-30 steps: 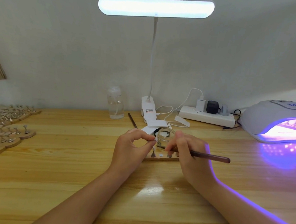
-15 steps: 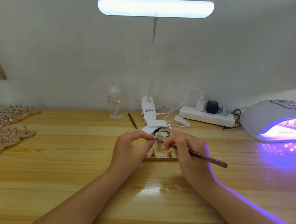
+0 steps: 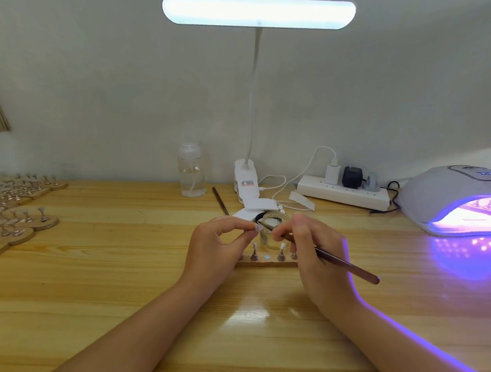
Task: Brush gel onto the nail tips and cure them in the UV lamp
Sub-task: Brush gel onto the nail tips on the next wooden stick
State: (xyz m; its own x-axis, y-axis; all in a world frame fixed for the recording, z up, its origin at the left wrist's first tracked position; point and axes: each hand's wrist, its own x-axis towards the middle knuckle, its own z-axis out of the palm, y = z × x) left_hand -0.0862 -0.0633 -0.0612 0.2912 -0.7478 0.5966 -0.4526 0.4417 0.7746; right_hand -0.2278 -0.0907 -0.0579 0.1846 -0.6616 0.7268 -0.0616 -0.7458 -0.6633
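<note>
Our left hand (image 3: 218, 241) pinches a nail tip (image 3: 258, 228). Our right hand (image 3: 317, 253) fingers pinch the brush (image 3: 346, 264). The desk lamp (image 3: 245, 186) sticker is too small to read.

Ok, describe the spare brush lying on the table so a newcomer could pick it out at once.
Start at the desk lamp's white clamp base at the back of the wooden table. Between it and the clear bottle to its left lies the spare brush, thin, dark, angled. Unlike the brush the right hand grips, nothing touches it.
</note>
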